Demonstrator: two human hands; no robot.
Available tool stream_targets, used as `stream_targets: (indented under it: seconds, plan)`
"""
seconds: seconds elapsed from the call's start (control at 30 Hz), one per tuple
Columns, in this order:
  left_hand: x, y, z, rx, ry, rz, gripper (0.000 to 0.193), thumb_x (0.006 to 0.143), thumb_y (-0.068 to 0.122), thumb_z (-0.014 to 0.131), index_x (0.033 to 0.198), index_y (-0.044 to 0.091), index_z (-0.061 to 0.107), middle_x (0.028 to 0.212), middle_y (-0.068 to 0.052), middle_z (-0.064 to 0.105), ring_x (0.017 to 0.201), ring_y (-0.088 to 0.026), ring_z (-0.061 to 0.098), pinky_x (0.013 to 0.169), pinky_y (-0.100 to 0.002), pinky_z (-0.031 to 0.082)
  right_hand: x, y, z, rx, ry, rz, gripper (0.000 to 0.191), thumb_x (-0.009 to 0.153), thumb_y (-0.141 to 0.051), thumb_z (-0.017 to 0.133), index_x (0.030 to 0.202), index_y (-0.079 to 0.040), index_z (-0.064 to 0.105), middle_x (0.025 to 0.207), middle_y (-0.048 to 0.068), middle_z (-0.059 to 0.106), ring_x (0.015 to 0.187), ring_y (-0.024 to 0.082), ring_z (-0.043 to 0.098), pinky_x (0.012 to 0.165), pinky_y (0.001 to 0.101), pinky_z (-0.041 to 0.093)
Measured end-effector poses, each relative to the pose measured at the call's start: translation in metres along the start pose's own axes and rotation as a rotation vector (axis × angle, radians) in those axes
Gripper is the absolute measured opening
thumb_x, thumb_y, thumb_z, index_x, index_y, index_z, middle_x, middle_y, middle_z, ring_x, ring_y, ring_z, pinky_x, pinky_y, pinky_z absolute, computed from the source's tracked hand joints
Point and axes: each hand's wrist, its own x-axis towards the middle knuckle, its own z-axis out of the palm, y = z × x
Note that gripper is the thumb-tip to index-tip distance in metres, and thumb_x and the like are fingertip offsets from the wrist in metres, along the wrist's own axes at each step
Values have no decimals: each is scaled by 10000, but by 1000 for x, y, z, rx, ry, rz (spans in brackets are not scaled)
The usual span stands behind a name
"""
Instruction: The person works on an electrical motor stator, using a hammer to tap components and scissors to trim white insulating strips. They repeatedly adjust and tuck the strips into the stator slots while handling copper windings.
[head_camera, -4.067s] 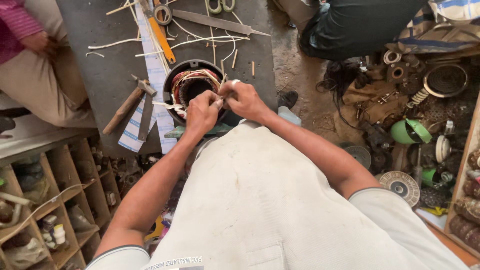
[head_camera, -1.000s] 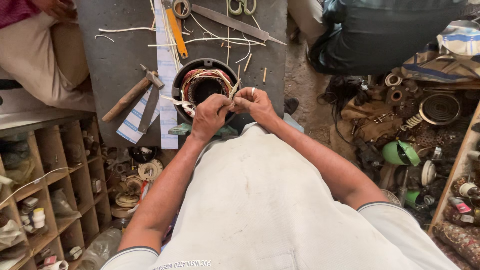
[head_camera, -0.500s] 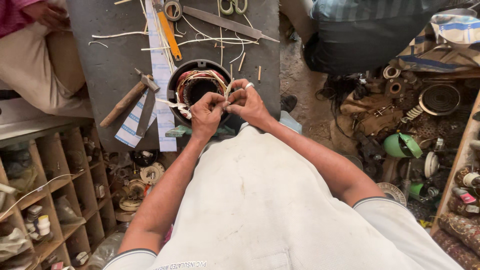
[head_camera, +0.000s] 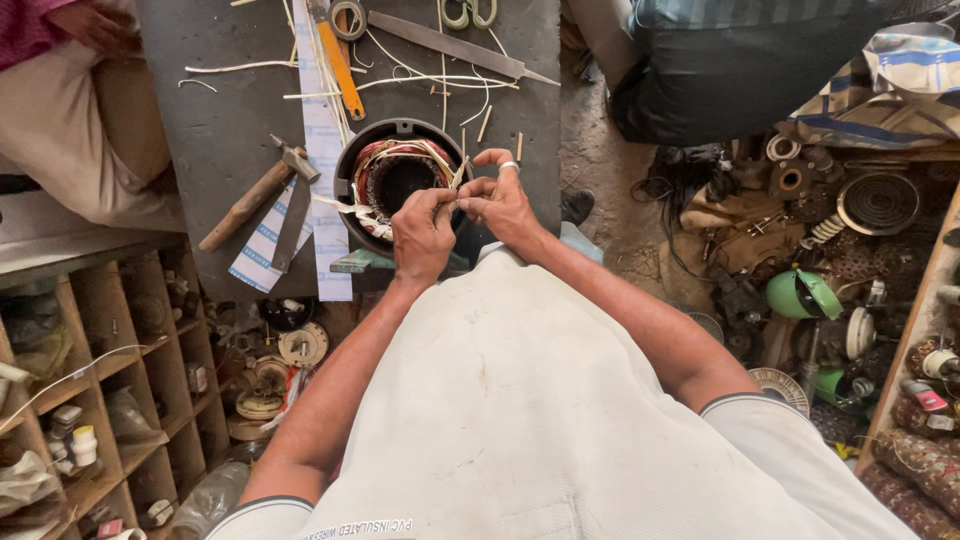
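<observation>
Far left: wooden shelf compartments (head_camera: 110, 400) crammed with small parts, and a seated person's knee (head_camera: 60, 130) at the corner of the dark surface (head_camera: 220, 120). On the surface, a hammer (head_camera: 255, 195) lies just beside a white paper strip (head_camera: 325, 200); further back an orange-handled tool (head_camera: 340, 75), a long flat blade (head_camera: 460, 45) and loose white cords (head_camera: 420, 80). Centre: the motor stator (head_camera: 400, 180) sits at the near edge of the surface, copper windings showing inside its round black housing, pale insulation strips sticking out. Left hand (head_camera: 422, 235) closed, pinching a thin strand at the stator's near rim; right hand (head_camera: 500, 200) touching it, fingertips pinched on the same strand, ring finger lifted. Judging by the coils seated in the housing with loose ends and cords trailing, winding looks largely in place and tying or finishing remains. Room is tight: the stator is close to the surface edge and tools crowd behind. Right: a second person (head_camera: 740, 60) sits close, then floor clutter, including a green funnel-like part (head_camera: 800, 295).
</observation>
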Motion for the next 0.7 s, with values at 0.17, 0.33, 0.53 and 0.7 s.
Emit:
stream_targets:
  seconds: [0.17,0.33,0.53,0.7]
  plan:
    - [-4,-2,5,66,-38,-167,114,928,21,630,998,5,719,924,-176,682,845,-355,680,748,-441,517,-1,7,6,-73,-11,-148,564,918,97,621,1338,-107,305,962,53,629,829,84,597,730,242,507]
    - [1,-23,5,124,-136,-182,109,911,61,679,988,3,730,906,-175,679,856,-344,664,770,-441,510,-5,8,13,-261,50,-290,509,942,108,561,1361,-89,349,965,51,635,879,95,625,809,246,528]
    - [11,-48,0,-180,-257,-496,156,908,137,705,989,12,749,786,-44,724,677,-115,629,631,-313,509,-9,-17,21,-477,247,-364,406,921,61,624,1280,-55,472,880,45,671,779,92,679,706,256,553]
    - [14,-46,0,-251,-238,-789,155,921,181,700,961,49,770,744,-3,699,541,-57,571,467,-239,469,-24,-32,23,-612,104,-400,128,863,11,727,987,-9,702,896,96,703,805,175,725,726,295,587]
